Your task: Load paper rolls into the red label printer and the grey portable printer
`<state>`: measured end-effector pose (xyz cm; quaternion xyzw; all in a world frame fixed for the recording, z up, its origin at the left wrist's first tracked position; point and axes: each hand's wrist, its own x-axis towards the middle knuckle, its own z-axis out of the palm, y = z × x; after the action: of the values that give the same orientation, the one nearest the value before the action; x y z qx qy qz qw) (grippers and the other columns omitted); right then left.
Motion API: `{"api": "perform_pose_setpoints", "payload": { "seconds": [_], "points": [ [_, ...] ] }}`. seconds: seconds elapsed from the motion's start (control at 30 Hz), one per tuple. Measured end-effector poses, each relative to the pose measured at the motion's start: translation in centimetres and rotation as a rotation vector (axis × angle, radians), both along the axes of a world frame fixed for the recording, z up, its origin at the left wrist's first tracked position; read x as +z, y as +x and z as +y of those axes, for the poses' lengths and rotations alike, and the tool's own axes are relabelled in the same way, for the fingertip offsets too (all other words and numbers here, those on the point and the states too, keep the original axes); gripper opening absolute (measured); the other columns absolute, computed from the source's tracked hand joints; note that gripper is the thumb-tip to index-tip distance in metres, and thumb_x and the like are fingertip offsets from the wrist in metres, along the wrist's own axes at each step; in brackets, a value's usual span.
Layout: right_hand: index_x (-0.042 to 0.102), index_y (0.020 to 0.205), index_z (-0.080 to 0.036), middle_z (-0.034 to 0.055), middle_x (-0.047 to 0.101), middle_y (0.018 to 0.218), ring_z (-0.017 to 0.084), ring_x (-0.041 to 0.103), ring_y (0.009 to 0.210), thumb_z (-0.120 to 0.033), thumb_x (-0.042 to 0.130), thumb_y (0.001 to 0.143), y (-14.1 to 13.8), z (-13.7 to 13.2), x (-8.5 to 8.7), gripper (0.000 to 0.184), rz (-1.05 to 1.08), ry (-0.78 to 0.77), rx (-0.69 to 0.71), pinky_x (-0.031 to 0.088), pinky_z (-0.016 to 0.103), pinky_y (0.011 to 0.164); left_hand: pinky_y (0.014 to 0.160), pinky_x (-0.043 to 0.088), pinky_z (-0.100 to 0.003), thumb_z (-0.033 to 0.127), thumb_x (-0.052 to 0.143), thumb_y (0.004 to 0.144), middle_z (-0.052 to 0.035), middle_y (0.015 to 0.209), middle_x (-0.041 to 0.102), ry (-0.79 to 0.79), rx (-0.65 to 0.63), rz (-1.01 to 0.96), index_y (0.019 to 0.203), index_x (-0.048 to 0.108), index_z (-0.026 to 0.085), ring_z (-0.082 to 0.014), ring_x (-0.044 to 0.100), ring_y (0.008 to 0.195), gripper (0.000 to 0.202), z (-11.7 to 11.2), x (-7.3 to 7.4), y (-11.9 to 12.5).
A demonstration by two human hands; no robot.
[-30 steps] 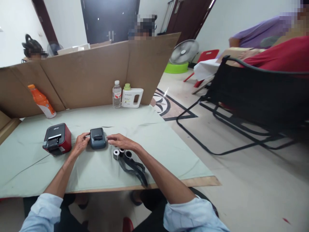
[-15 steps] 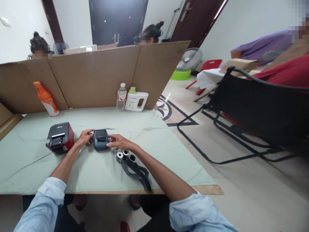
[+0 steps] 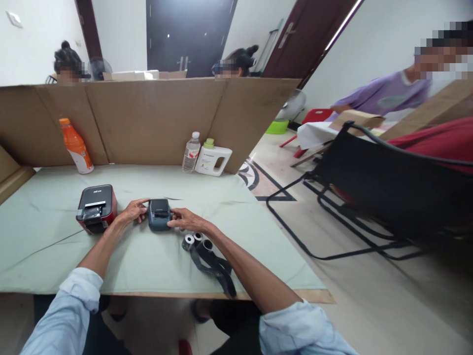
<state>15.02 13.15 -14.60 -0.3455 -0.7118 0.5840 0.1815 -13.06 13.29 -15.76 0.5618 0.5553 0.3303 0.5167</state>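
A small dark blue-grey portable printer [image 3: 159, 222] lies on the table between my hands. My left hand [image 3: 133, 212] touches its upper left corner with the stretched index finger, the other fingers curled beside it. At the printer's right side, the fingertips and thumb of my right hand [image 3: 186, 219] press against the edge. Left of my left hand stands a larger black and red label printer [image 3: 99, 197]. Several small rolls [image 3: 197, 239] with black ribbon [image 3: 212, 264] trailing from them lie just below my right hand.
A brown cardboard screen [image 3: 155, 121] closes off the table's [image 3: 129, 276] far edge. Before it stand an orange bottle [image 3: 77, 148], a clear water bottle [image 3: 191, 154] and a white jug [image 3: 214, 160]. A black folding chair [image 3: 388, 192] stands on the right, with other people beyond.
The view has shifted slightly, so the table things appear a little further right. Both hands keep their places at the portable printer. The person in purple on the right has moved.
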Motion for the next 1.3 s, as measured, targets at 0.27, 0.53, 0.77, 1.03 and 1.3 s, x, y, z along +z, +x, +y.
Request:
{"api": "perform_pose_setpoints", "payload": {
  "seconds": [0.27, 0.53, 0.77, 1.03, 1.3],
  "points": [
    [0.062, 0.097, -0.016, -0.0032, 0.053, 0.079, 0.013, 0.050, 0.069, -0.062, 0.079, 0.074, -0.1, -0.1, -0.2, 0.055, -0.043, 0.069, 0.020, 0.042, 0.025, 0.059, 0.041, 0.041, -0.017, 0.017, 0.066, 0.078, 0.0040, 0.062, 0.062, -0.027, -0.053, -0.016, 0.156, 0.048, 0.009, -0.0091, 0.057, 0.046, 0.080, 0.3, 0.3, -0.2],
    [0.062, 0.096, -0.015, -0.0033, 0.052, 0.078, 0.013, 0.050, 0.070, -0.061, 0.076, 0.075, -0.1, -0.1, 0.2, 0.052, -0.072, 0.084, 0.029, 0.039, 0.026, 0.061, 0.041, 0.040, -0.017, 0.013, 0.066, 0.075, 0.0034, 0.062, 0.063, -0.060, -0.035, -0.026, 0.154, 0.049, 0.007, -0.0089, 0.055, 0.045, 0.081, 0.2, 1.0, 0.1],
    [0.056, 0.085, -0.018, -0.0045, 0.048, 0.073, 0.013, 0.046, 0.067, -0.062, 0.075, 0.073, -0.2, 0.2, 0.1, 0.050, -0.085, 0.089, 0.008, 0.033, 0.027, 0.061, 0.042, 0.039, -0.017, 0.013, 0.071, 0.074, 0.0029, 0.068, 0.065, -0.087, -0.007, -0.037, 0.155, 0.049, 0.011, -0.0080, 0.055, 0.048, 0.085, 0.0, 2.0, 0.5],
    [0.052, 0.079, -0.019, -0.0045, 0.047, 0.072, 0.013, 0.043, 0.068, -0.059, 0.071, 0.075, 0.0, 0.2, 0.2, 0.044, -0.094, 0.143, -0.002, 0.031, 0.028, 0.064, 0.040, 0.036, -0.016, 0.009, 0.063, 0.072, 0.0044, 0.064, 0.064, -0.094, 0.042, 0.086, 0.149, 0.055, 0.014, -0.0087, 0.054, 0.046, 0.078, 0.6, 2.1, 1.3],
    [0.056, 0.081, -0.018, -0.0042, 0.048, 0.071, 0.013, 0.045, 0.068, -0.057, 0.071, 0.073, -0.2, 0.5, 0.2, 0.042, -0.113, 0.148, 0.009, 0.032, 0.028, 0.063, 0.041, 0.038, -0.017, 0.013, 0.065, 0.071, 0.0044, 0.067, 0.063, -0.070, 0.035, 0.164, 0.149, 0.052, 0.015, -0.0099, 0.055, 0.047, 0.079, 0.2, 2.5, 1.5]
  ]
}}
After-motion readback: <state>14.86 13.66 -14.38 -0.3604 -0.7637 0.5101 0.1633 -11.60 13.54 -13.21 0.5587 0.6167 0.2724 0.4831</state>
